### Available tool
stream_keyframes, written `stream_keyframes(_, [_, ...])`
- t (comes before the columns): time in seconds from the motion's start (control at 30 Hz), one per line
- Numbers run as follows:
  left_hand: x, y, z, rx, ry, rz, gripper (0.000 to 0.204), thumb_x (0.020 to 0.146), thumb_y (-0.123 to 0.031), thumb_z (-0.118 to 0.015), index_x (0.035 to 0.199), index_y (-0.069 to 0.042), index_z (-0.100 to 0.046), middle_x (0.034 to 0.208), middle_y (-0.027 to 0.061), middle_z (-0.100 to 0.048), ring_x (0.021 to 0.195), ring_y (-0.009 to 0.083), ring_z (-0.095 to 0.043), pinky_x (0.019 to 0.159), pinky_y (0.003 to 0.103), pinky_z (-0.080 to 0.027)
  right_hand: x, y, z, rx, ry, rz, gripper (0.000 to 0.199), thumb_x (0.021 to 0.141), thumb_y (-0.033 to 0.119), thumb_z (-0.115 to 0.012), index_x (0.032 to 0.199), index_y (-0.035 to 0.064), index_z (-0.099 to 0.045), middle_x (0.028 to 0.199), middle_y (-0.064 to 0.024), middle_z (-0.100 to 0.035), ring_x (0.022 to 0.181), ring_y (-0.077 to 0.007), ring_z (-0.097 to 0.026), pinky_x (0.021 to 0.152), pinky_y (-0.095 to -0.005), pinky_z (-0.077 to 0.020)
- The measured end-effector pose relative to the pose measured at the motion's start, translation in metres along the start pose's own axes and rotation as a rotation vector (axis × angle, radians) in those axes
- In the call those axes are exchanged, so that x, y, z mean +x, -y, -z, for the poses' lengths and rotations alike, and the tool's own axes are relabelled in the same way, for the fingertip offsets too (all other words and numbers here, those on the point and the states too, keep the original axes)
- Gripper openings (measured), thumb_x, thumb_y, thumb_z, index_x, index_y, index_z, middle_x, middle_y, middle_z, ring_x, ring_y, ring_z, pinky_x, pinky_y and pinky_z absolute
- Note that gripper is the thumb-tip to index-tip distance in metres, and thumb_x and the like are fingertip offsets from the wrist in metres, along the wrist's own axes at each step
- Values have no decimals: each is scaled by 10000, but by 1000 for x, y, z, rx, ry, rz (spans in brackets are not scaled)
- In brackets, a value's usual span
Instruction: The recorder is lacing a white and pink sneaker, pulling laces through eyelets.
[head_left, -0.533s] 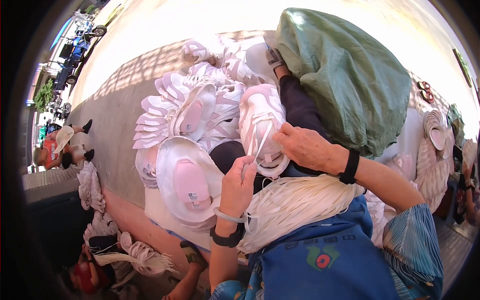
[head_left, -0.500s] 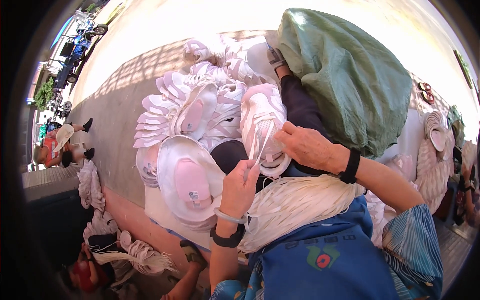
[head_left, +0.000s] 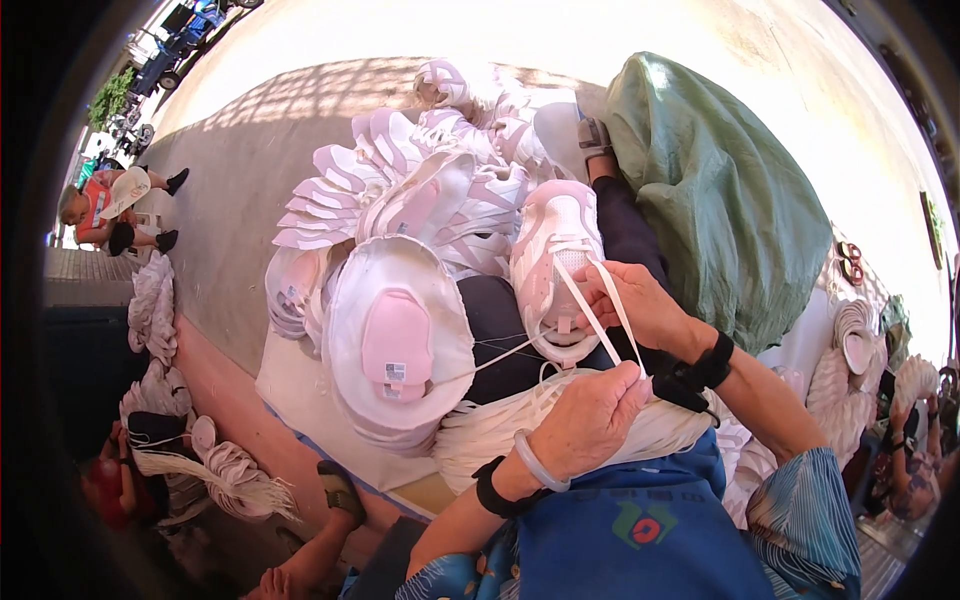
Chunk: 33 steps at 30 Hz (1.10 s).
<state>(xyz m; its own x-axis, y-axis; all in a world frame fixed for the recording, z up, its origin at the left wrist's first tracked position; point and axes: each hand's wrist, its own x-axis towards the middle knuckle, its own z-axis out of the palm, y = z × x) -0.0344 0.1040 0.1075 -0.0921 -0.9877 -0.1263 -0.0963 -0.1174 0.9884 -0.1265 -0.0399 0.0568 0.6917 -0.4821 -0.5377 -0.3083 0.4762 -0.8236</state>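
A pink and white shoe upper [head_left: 533, 290] lies over my dark-trousered lap, toe end pointing away. White shoelace [head_left: 588, 300] strands run from its lacing toward me. My left hand [head_left: 590, 425] pinches the strands' near ends to the right of the heel. Beside the upper's right edge is my right hand [head_left: 645, 312], its fingers curled together at the lacing behind the strands; what they hold is hidden. A thick bundle of white laces [head_left: 480, 435] lies across my lap below the upper, partly behind my left hand.
Stacked uppers with pink insoles [head_left: 397, 335] stand to the left, and more fanned-out uppers [head_left: 340, 185] lie beyond. A large green sack [head_left: 720, 210] fills the right. A blue apron [head_left: 640, 540] covers me. Other people sit at far left, lower left and far right.
My left hand has moved right and toward me, drawing the lace ends across the heel. My right hand has turned and stays at the lacing. The view has shifted slightly.
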Motion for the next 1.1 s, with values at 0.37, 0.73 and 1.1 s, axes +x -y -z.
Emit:
stream_keyframes(0.37, [-13,-2,17,53,24,7,244,960,-170,-495,788,3,-500,658,102,-509,599,236,-507,579,344,-412,15,-2,-22,374,-52,-220,251,967,214,-534,1070,-15,-526,789,-49,-593,642,-143,-619,549,-261,-538])
stream_keyframes(0.73, [-89,6,125,-941,-602,-173,306,996,-209,-405,941,37,-577,1305,210,-484,1235,356,-449,1075,504,-338,-14,0,77,-21,-40,-232,186,888,183,-587,783,39,-640,531,99,-354,430,-15,-269,381,-215,-157])
stream_keyframes(1.1, [-177,-36,242,-778,-616,-559,251,972,-186,-481,1064,33,-563,1360,168,-474,1305,353,-387,1158,536,-183,-18,-55,143,-98,-287,-176,254,842,255,-639,661,80,-601,512,55,-419,398,-44,-296,377,-237,-207])
